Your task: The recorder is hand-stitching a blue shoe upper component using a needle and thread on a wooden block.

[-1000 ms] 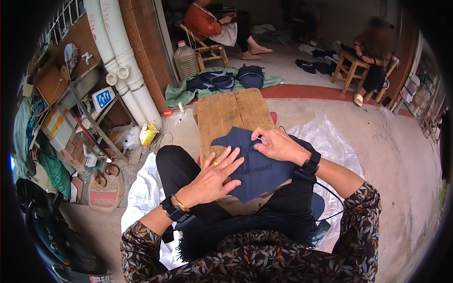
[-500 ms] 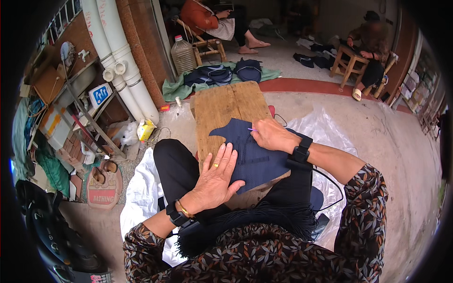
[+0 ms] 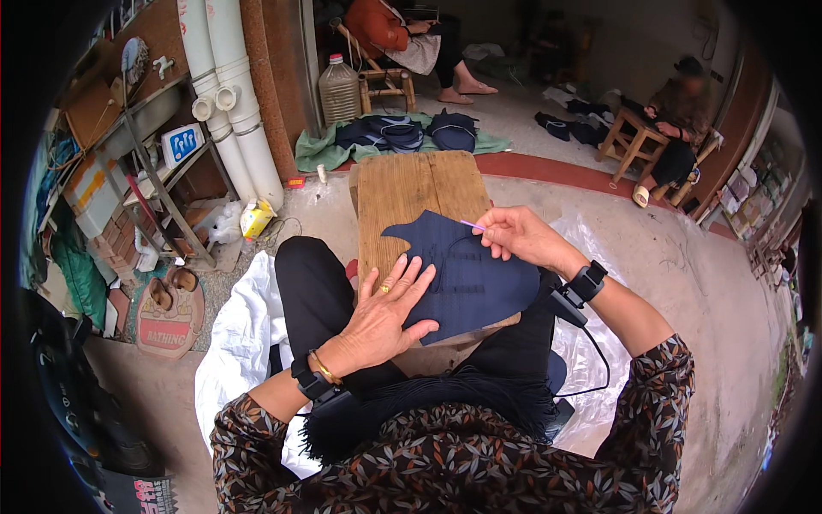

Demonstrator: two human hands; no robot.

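Head view shows a piece of dark blue cloth laid on a wooden bench, which is placed directly in front of the seated person. The left part of the cloth is covered by the left hand; this hand is laid flat, palm down, with the fingers spread and nothing grasped. By the right hand, one end of a slim purple stick is pinched between the thumb and the fingertips. The stick is pointed to the left, its long axis running almost across the scene, with the free end slightly farther than the held end. It is found over the far right edge of the cloth, but whether the cloth is touched by it cannot be told. From the right hand, most of the cloth is situated to the left and nearer, while the stick is much closer to the right hand than to the left one. On the cloth, dark bands are seen running roughly from left to right. To the right of the bench, a clear plastic sheet is spread on the ground, and on the far side dark bundles are placed on a green sheet.
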